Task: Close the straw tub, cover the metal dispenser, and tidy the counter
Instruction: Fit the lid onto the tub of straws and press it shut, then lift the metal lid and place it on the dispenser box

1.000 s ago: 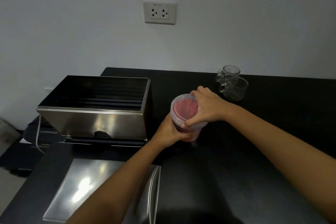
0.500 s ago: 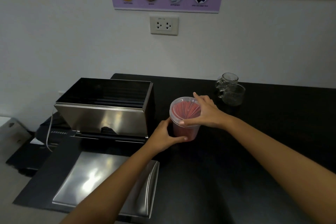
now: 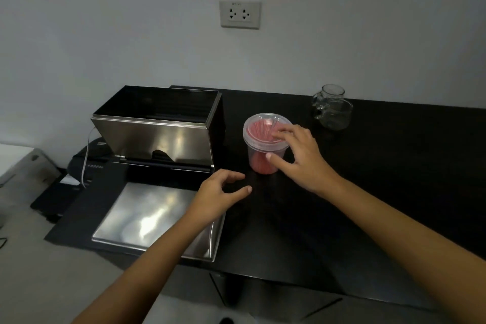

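A clear plastic straw tub [image 3: 259, 139] full of pink straws stands upright on the black counter [image 3: 381, 166], with its clear lid on top. My right hand [image 3: 297, 155] is spread over the tub's right side, fingertips on the lid's edge and thumb against the wall. Lower and to the left, my left hand [image 3: 221, 192] hovers open, apart from the tub. The metal dispenser [image 3: 157, 129] stands open at the left. Its flat metal lid [image 3: 155, 221] lies on the counter in front of it.
Two clear glass mugs [image 3: 332, 110] sit at the back, right of the tub. A dark device with a white cable [image 3: 86, 163] lies left of the dispenser. The counter's front edge runs just below the metal lid. A wall socket [image 3: 239, 14] is above.
My left hand has let go of the tub and drawn back toward me. My right hand has loosened from pressing on the lid. The camera has pulled back.
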Available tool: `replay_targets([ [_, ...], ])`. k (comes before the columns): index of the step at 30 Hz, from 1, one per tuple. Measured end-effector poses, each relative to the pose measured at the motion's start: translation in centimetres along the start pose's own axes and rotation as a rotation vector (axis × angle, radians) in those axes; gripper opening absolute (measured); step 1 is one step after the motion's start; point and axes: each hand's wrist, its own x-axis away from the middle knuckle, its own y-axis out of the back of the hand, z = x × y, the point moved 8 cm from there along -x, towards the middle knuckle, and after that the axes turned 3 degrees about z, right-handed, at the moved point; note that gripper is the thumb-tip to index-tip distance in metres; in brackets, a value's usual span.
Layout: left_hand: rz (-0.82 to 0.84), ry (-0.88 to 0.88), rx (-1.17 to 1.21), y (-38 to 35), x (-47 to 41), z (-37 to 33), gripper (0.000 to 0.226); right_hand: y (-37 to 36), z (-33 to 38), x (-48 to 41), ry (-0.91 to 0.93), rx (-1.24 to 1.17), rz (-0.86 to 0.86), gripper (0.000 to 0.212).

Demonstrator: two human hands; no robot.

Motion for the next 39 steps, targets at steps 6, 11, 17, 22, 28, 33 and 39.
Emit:
replay_targets([
  [6, -0.025, -0.059, -0.079, 3.0, 2.6, 1.1, 0.017, -2.8, 3.2, 1.4, 0.101, 0.049, 0.031, 0.045],
  [11, 0.028, -0.12, -0.215, 5.3, 3.8, 3.3, 0.02, -5.9, 4.6, 1.8, 0.01, 0.018, 0.077, 0.044],
  [17, 0.114, -0.22, -0.266, 10.0, 4.8, 5.9, 0.06, -9.1, 5.7, 2.5, -0.214, -0.063, -0.054, 0.039],
  [22, 0.059, -0.165, -0.147, 15.0, 5.6, 9.4, 0.056, -12.2, 7.0, 3.4, -0.368, -0.139, -0.144, 0.036],
  [28, -0.013, -0.133, -0.094, 18.2, 6.7, 12.0, 0.058, -15.3, 6.8, 6.1, -0.644, -0.346, -0.205, 0.033],
  [33, -0.003, 0.015, -0.093, 19.2, 6.6, 14.9, 0.079, -16.3, 6.3, 7.2, -0.743, -0.292, -0.172, 0.043],
  [39, 0.031, 0.246, -0.234, 18.0, 5.8, 16.9, 0.088, -17.4, 5.1, 7.4, -0.843, -0.189, -0.032, 0.057],
])
